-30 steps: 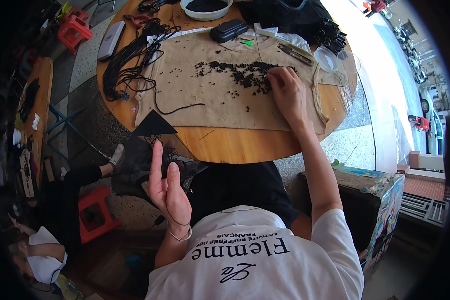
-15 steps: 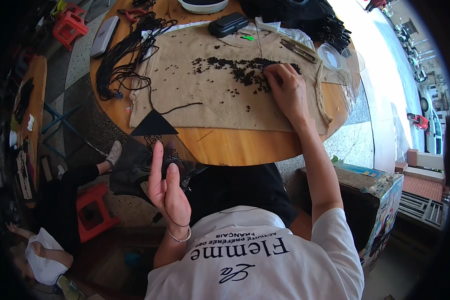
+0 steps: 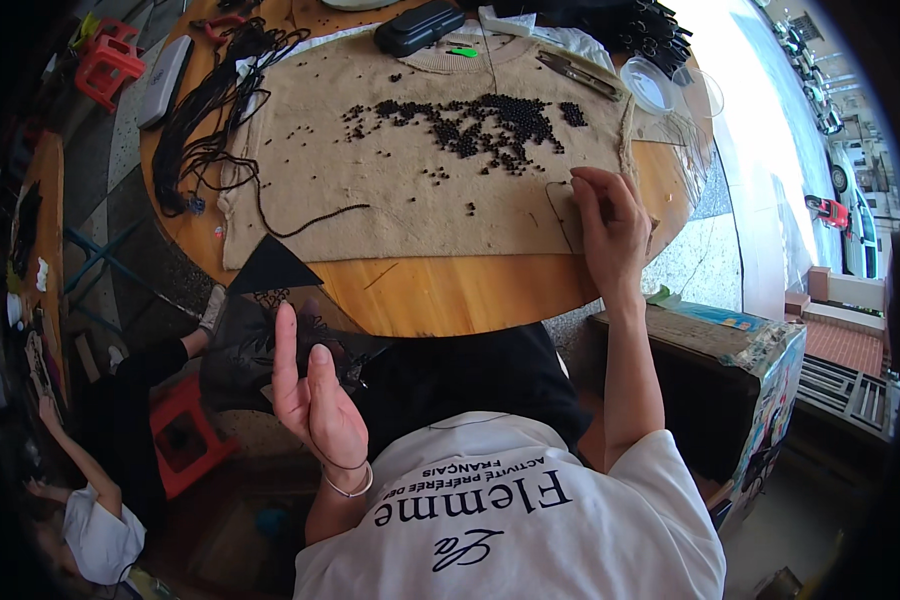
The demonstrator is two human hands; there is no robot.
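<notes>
Many beads (image 3: 520,125); beyond right fingers (image 3: 600,181)

Surroundings: dim left, bright right

Noted at centre: 1 round wooden table (image 3: 420,300), warm brown. Logged at far left, in shade: 1 further wooden table (image 3: 48,215), with blue-green crossed legs (image 3: 100,258) just beside. Counted red plastic seating at 2 spots: upper-left stool (image 3: 110,65), lower-left stool (image 3: 183,440). Observed floor (image 3: 128,125) in light and dark squares. Placed at right, near the round table: box-like cabinet (image 3: 765,400), top worn, side multicoloured. Recorded beyond: strong daylight on pale, washed-out ground (image 3: 740,120); red motorbike (image 3: 828,212), pale car (image 3: 863,245), brick-red paving (image 3: 845,312), metal railing (image 3: 850,390).
</notes>
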